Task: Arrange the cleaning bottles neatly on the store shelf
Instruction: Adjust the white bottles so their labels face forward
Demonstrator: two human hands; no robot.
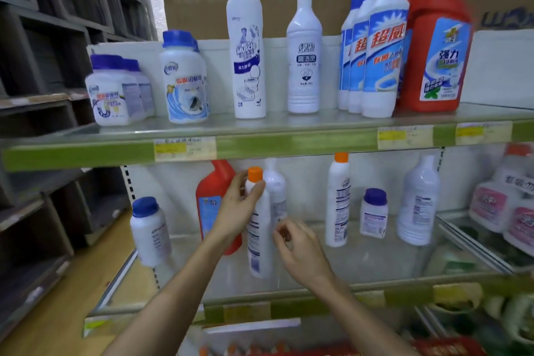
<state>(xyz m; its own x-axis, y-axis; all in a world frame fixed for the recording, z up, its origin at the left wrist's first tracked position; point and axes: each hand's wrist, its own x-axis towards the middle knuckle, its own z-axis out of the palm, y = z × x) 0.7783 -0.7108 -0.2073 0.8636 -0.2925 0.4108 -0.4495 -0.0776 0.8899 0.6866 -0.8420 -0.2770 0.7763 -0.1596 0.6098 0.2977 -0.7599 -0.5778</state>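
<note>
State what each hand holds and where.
Left hand grips the orange-capped bottle at its neck, just under the cap. Right hand holds nothing.

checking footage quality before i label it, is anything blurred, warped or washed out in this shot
Head view: wide-angle warp bows the green shelf edge and leans outer bottles inward; motion blur smears the red bottle at upper right and the pink-labelled bottles at the right edge; price tags are unreadable; the left hand on the orange-capped bottle is fairly sharp, the right hand softer; lighting is even, no harsh glare.
</note>
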